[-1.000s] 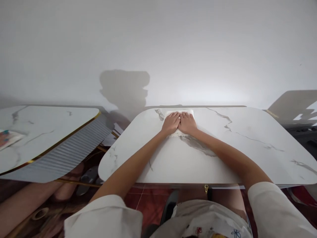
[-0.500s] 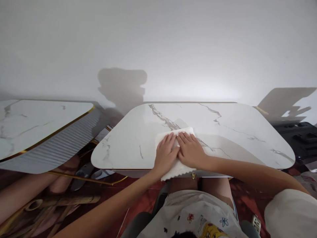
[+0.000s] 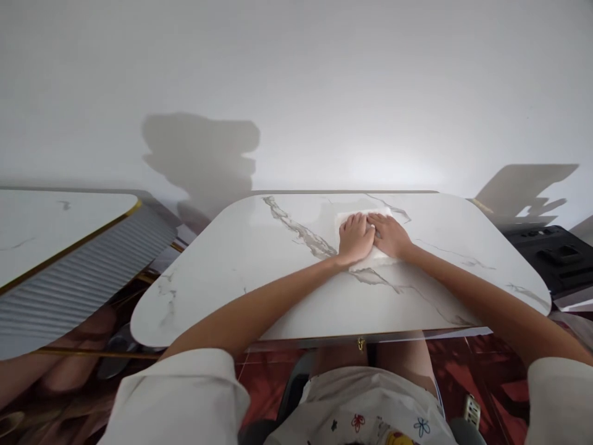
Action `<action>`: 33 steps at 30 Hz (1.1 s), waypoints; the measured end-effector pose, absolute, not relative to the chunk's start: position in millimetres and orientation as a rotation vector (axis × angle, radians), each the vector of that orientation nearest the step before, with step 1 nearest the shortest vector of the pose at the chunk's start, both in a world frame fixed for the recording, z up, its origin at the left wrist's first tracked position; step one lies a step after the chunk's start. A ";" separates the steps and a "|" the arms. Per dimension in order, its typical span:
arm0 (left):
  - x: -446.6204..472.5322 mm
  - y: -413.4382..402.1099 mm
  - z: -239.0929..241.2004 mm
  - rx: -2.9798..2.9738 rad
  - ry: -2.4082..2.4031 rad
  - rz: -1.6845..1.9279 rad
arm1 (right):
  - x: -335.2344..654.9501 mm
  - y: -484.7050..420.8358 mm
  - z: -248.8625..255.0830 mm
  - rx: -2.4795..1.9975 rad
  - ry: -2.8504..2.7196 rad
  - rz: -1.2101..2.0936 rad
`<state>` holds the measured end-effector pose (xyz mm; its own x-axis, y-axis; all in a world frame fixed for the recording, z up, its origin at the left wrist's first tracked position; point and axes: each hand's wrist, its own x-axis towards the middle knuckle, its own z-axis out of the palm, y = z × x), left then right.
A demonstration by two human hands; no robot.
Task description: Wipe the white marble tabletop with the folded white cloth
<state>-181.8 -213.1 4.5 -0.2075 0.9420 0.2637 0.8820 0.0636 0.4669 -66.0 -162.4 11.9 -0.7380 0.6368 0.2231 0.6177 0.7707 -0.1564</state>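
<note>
So, marbled tabletop (image 3: 245,247) beside wall (image 3: 324,93)

Cloth (image 3: 377,255) plain white. Surface (image 3: 287,278) white, grey-brown marble veins (image 3: 308,238). Left panel (image 3: 92,281) ribbed grey, gold trim (image 3: 133,209). Floor (image 3: 269,377) red. Shirt (image 3: 365,392) white, red and blue flower motifs (image 3: 357,423).
</note>
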 end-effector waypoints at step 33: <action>-230.5 -204.4 2.3 2.159 2.104 0.831 | -110.2 -171.0 2.8 -1.122 -2.611 0.026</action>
<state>-230.5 -204.4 2.3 -0.0467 0.9328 0.3574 0.9252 -0.0945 0.3675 -110.2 -171.0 2.8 -0.6506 0.7121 0.2637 0.7066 0.6949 -0.1331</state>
